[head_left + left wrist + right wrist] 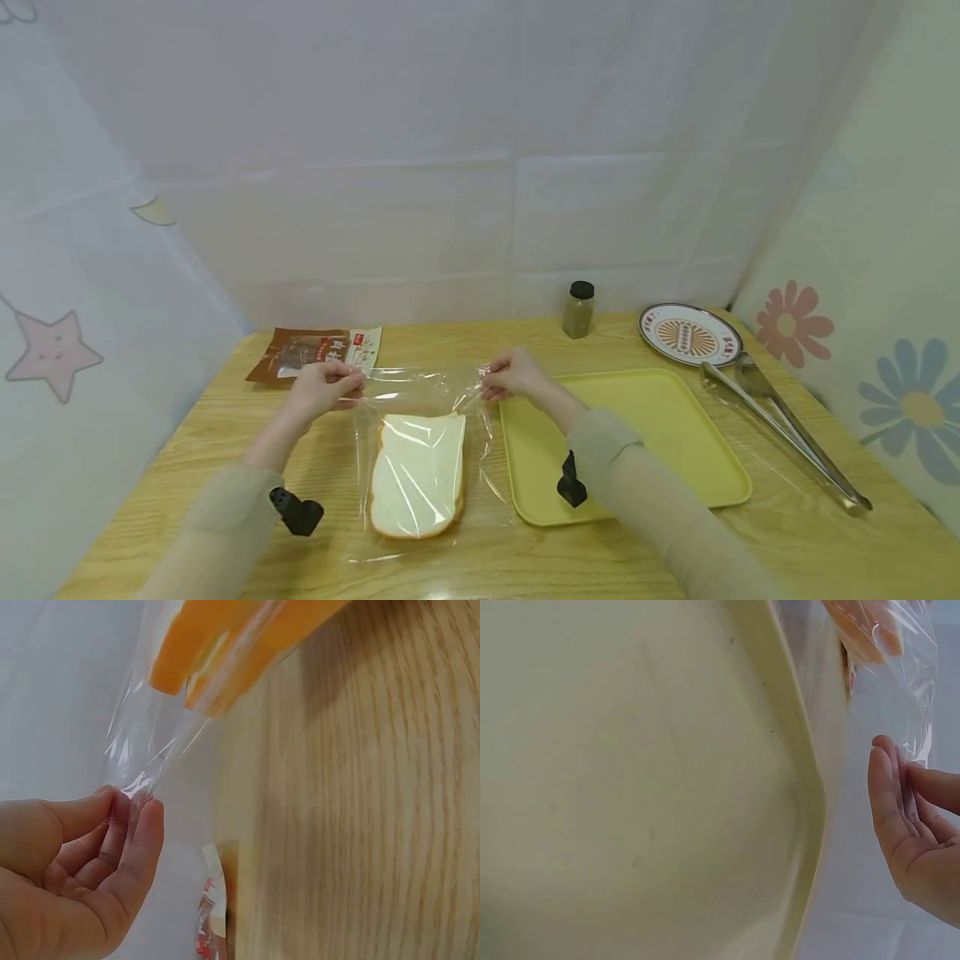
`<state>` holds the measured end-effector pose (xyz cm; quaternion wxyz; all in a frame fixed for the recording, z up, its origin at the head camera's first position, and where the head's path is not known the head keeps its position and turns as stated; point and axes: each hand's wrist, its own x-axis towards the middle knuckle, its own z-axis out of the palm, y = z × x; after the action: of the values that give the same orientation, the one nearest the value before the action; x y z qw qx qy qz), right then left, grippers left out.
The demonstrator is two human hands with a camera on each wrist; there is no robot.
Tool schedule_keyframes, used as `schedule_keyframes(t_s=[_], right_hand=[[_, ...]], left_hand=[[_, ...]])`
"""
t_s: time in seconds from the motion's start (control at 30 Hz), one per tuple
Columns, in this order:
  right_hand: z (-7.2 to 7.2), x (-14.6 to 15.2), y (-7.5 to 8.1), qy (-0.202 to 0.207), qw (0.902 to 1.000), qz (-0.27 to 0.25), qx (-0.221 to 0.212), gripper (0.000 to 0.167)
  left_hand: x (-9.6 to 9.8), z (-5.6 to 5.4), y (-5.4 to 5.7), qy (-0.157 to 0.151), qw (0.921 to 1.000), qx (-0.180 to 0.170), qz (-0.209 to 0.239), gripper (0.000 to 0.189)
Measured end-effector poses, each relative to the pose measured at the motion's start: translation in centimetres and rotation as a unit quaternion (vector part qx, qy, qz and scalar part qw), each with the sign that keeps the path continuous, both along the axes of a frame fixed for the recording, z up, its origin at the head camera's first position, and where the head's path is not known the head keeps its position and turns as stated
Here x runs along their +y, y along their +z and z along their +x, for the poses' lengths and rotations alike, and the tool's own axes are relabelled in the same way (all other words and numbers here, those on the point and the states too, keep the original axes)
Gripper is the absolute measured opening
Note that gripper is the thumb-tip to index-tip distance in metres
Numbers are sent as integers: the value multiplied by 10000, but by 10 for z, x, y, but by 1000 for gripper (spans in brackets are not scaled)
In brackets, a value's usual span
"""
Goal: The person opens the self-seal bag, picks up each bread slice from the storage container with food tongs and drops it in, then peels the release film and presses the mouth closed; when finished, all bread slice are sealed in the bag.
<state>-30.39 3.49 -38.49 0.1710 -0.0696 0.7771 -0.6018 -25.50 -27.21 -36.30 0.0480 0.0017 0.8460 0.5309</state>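
Observation:
A clear plastic bag (420, 385) is stretched between both hands, with bread slices (417, 475) inside it. My left hand (324, 392) pinches the bag's upper left corner between thumb and fingers. At the opposite upper corner, my right hand (517, 377) pinches the film in the same way. In the left wrist view, the orange-brown crusts (225, 656) of two slices show through the film, and the left hand (90, 870) holds the gathered plastic. The right wrist view has the right hand (919, 825) gripping the bag's edge beside the tray.
A yellow tray (637, 442) lies right of the bag. Metal tongs (787, 433) rest at the far right, touching a round printed plate (690, 335). A black-lidded jar (578, 310) stands at the back. A brown food packet (296, 354) lies behind the left hand.

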Motion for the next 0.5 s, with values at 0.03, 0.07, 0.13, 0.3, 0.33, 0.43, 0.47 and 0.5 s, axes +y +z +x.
schedule_keyframes(t_s=[0.03,0.07,0.13,0.3,0.33,0.43,0.47,0.5], right_hand=[[-1,-1,-2,4,10000,75,38,17],[-2,-1,-4,2,9999,150,52,16],[-3,-3,-5,-9,9994,334,117,16],[-5,-6,-7,-75,9980,608,122,17],[-5,-6,-8,-89,9979,624,118,18],[-6,-6,-9,-118,9969,753,201,20],[-6,-5,-9,-117,9965,789,236,21],[-5,-5,-9,-130,9963,810,257,22]], left_hand=[[0,-2,-3,4,10000,-42,-39,35],[1,-3,-5,7,9999,-70,-84,34],[2,-6,-8,14,9997,-106,-224,34],[3,-13,-16,59,9980,6,-624,30],[4,-15,-18,54,9976,42,-688,30],[5,-17,-21,-4,9957,145,-918,34],[5,-18,-22,-10,9950,155,-983,35],[6,-19,-23,-37,9940,190,-1074,37]])
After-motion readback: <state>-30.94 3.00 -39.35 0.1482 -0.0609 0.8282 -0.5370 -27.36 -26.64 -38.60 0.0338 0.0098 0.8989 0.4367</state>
